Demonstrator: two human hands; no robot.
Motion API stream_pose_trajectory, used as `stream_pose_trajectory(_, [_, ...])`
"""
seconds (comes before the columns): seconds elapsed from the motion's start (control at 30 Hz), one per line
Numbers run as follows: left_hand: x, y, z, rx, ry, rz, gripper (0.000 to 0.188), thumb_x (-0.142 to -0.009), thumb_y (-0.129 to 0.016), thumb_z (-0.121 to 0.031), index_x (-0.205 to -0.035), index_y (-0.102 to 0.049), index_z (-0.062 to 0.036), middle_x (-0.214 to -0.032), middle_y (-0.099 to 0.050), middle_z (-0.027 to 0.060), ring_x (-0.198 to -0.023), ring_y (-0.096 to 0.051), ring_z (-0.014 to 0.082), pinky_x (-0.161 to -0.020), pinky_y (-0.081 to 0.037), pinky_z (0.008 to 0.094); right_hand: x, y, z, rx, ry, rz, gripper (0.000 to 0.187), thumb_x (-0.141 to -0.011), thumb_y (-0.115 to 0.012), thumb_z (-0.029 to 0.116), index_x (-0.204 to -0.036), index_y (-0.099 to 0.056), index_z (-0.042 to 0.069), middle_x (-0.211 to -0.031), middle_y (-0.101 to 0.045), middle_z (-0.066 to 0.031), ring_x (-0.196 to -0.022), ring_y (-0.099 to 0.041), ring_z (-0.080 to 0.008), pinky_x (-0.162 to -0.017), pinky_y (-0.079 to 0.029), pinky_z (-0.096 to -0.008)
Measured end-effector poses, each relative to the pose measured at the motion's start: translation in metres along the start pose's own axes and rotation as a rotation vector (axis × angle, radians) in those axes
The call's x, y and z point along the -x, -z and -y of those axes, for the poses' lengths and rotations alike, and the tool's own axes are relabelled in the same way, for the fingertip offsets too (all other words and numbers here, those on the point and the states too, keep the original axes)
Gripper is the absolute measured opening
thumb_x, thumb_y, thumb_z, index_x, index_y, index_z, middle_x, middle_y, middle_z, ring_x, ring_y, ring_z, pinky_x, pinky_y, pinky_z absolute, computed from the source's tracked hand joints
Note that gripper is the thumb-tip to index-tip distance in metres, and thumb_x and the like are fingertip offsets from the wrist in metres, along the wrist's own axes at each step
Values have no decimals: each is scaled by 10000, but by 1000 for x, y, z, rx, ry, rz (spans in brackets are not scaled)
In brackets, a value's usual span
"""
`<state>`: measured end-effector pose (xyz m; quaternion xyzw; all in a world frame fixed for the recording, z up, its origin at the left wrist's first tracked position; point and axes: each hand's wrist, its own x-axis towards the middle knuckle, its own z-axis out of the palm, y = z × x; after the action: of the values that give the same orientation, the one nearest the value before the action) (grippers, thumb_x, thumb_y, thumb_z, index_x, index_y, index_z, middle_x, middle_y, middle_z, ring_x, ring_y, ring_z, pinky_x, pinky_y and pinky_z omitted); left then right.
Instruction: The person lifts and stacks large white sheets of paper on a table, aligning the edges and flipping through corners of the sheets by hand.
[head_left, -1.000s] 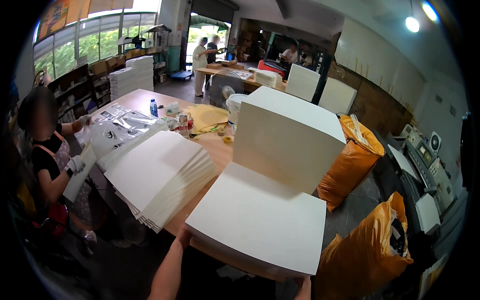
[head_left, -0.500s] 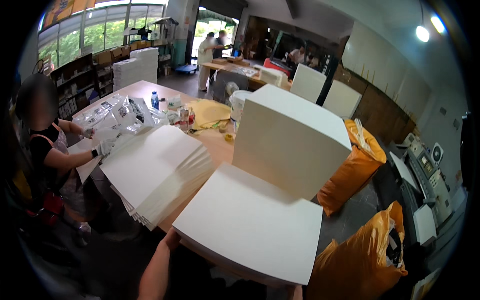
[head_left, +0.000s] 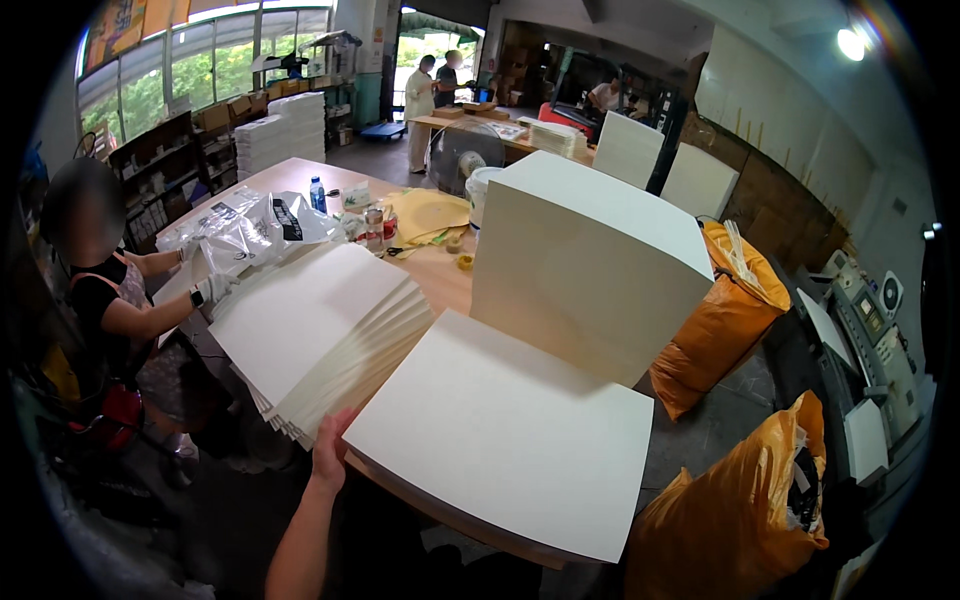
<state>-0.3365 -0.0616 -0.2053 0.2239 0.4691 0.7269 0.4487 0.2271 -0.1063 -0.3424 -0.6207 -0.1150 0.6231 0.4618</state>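
A low stack of large white paper sheets (head_left: 500, 430) lies in front of me at the table's near edge. At its left corner is my left hand (head_left: 330, 450), its fingers stretched out beside the stack's edge and not wrapped round anything. My right hand is out of view. Directly behind the low stack rises a much taller stack of the same sheets (head_left: 585, 275). To the left, a fanned pile of white sheets (head_left: 305, 320) spreads over the table's edge, close to my left fingertips.
A co-worker's gloved hand (head_left: 212, 288) rests at the fanned pile's far left side. Clear plastic wrapping (head_left: 240, 240), a blue bottle (head_left: 318, 194) and yellow sheets (head_left: 430, 212) lie on the table (head_left: 450, 290). Orange sacks (head_left: 735, 510) stand on the floor at right.
My left hand has shifted up along the stack's left side, and its fingers now show. The right hand's fingertips have left the lower edge of view. The co-worker's hand has moved slightly.
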Motion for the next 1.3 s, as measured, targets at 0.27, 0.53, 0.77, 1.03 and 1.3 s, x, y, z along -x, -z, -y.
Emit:
stream_pose_trajectory(0.27, [14,-28,-14,-222,-50,1,454,-1011,-545,-124,-1442,-576,14,-1383,-631,96,-1259,-578,180,-1098,-410,305,-10,22,11,4,-6,-8,696,-1031,-459,587,-1469,-468,46,-1364,-540,-125,-1206,-516,-287,-991,-430,-464])
stream_pose_trajectory(0.53, [16,-25,-5,-174,-87,-27,467,-1019,-561,-169,-1453,-569,4,-1393,-631,84,-1271,-575,181,-1098,-416,316,-18,44,36,-6,15,-12,667,-1036,-470,564,-1444,-494,36,-1326,-558,-123,-1168,-530,-281,-963,-445,-456])
stream_pose_trajectory(0.77, [14,-19,1,-77,12,-29,543,-1012,-560,-287,-1483,-526,-20,-1441,-604,76,-1334,-535,210,-1121,-397,343,-29,79,66,-5,62,-17,642,-1041,-479,544,-1422,-517,28,-1292,-573,-121,-1135,-543,-275,-938,-459,-450])
stream_pose_trajectory(1.03, [9,-13,5,-19,-36,-13,534,-996,-584,-278,-1466,-540,-27,-1433,-599,86,-1319,-544,228,-1116,-408,366,-40,109,104,6,112,-20,615,-1046,-490,521,-1396,-543,18,-1254,-590,-119,-1097,-557,-269,-910,-475,-442])
stream_pose_trajectory(1.3, [13,-27,7,53,-36,-80,572,-967,-620,-253,-1473,-505,-13,-1468,-579,104,-1364,-518,252,-1157,-379,374,-39,126,127,24,148,-30,588,-1052,-501,498,-1371,-568,9,-1215,-608,-117,-1059,-571,-263,-881,-490,-435])
